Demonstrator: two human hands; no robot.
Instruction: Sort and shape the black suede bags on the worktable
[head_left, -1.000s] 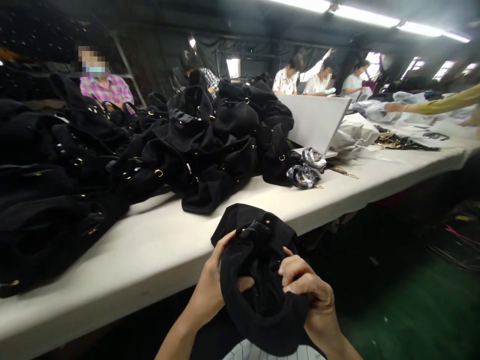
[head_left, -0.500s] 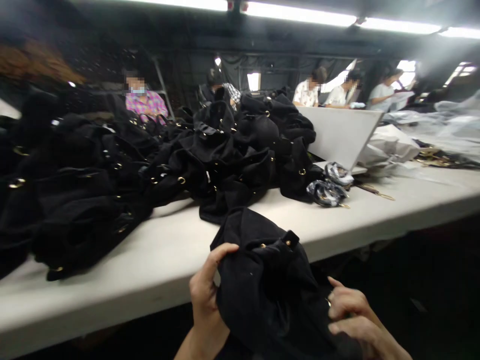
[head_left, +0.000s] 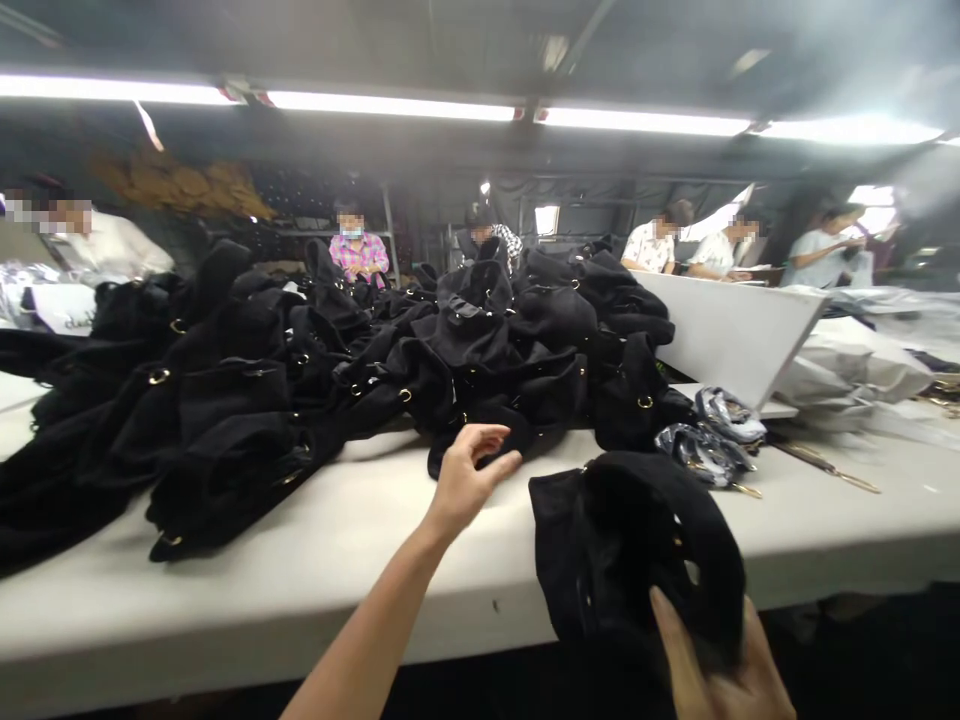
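My right hand [head_left: 716, 665] grips a black fabric bag [head_left: 634, 545] from below, near the front edge of the white table [head_left: 315, 560]. My left hand [head_left: 469, 475] is stretched out over the table with its fingers apart and curled, holding nothing. It hovers just in front of a big heap of black bags with gold rings [head_left: 337, 370], close to the nearest bag at the heap's front.
A white board [head_left: 731, 330] leans behind the heap. Patterned dark pouches [head_left: 709, 435] lie beside it, with pale wrapped goods [head_left: 855, 365] and gold hardware further right. Several people sit at work along the far side.
My left hand has let go of the black bag and reached forward toward the heap. The right hand alone now holds the bag. My view has lifted and swung left.
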